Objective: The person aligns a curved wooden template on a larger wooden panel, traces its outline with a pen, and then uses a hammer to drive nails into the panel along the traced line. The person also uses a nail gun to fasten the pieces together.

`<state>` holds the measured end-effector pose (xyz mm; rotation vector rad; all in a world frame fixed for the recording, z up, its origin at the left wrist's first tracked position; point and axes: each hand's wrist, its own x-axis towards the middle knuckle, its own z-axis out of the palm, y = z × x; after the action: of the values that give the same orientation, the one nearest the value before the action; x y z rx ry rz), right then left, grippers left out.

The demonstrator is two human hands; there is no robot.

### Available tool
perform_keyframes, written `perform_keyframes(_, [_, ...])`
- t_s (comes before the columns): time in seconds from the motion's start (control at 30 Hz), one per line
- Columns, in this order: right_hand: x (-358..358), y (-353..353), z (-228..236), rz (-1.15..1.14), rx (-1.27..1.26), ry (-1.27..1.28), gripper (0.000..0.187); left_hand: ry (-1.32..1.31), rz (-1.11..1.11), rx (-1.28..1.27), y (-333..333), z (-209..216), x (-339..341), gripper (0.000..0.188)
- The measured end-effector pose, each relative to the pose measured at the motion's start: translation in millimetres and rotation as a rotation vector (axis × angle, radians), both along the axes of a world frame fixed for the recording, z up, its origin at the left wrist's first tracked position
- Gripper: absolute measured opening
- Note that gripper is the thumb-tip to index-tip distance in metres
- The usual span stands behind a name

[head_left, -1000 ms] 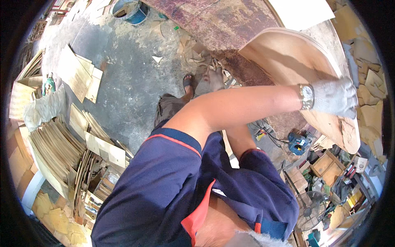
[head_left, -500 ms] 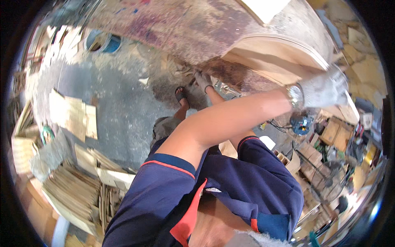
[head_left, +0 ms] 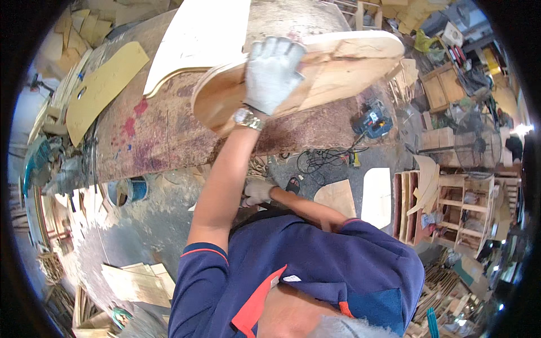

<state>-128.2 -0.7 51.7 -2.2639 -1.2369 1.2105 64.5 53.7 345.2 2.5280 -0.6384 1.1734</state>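
My left hand point(head_left: 273, 76), in a pale work glove with a metal watch at the wrist, reaches up over the workbench point(head_left: 163, 127). Its fingers are wrapped over the upper edge of a thick rounded wooden board point(head_left: 338, 67), which stands tilted on its edge. Behind that board lies a white curved panel point(head_left: 205, 34). Low by my body, below the bench edge, is my right hand point(head_left: 259, 191), also gloved. Its fingers look curled closed; what they hold, if anything, is hidden.
A blue power tool point(head_left: 373, 121) sits on the bench's right end, its cable point(head_left: 318, 166) trailing down. A yellowish cut panel point(head_left: 107, 93) lies at the left. On the floor are a blue bucket point(head_left: 135, 191), thin sheets point(head_left: 138, 284) and a white panel point(head_left: 376, 197). Wooden shelving point(head_left: 465, 208) stands right.
The view has swung toward the bench. My left hand, blurred beside the rounded board's far end before, now grips its upper edge. My right hand remains low below the bench edge.
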Motion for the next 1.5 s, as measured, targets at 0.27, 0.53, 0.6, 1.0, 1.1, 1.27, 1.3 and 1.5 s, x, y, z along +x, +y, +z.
perform_keyframes(0.27, [40.9, -202.6, 122.2, -1.14, 0.56, -0.261, 0.03, -0.079, 0.041, -0.084, -0.1, 0.2, 11.1, 0.036])
perform_keyframes(0.53, [105.2, -259.2, 312.7, -1.108, 1.078, 0.144, 0.025, -0.126, 0.052, -0.073, -1.4, -3.2, 7.0, 0.043])
perform_keyframes(0.6, [128.7, -240.4, 329.0, -1.093, 1.004, -0.409, 0.025, -0.132, 0.034, -0.08, -1.8, -3.3, 6.1, 0.044])
perform_keyframes(1.0, [201.4, -176.5, 343.0, -1.053, 0.82, -0.822, 0.033, -0.086, 0.018, -0.058, -1.5, -2.4, -1.9, 0.044])
perform_keyframes(1.1, [201.5, -171.2, 336.5, -1.059, 0.728, -0.924, 0.034, -0.063, 0.009, -0.084, -3.0, -2.5, -2.1, 0.044])
perform_keyframes(1.27, [200.6, -160.5, 336.4, -0.933, 0.802, -0.84, 0.038, -0.071, -0.037, -0.103, -1.8, 0.1, 0.1, 0.046])
perform_keyframes(1.3, [201.8, -157.0, 336.2, -0.97, 0.789, -0.717, 0.038, -0.072, -0.036, -0.109, -1.5, 0.7, -0.4, 0.046])
perform_keyframes(1.5, [210.7, -139.2, 302.8, -1.215, 0.976, -0.417, 0.043, -0.043, 0.031, -0.177, -5.8, 7.7, -3.2, 0.046])
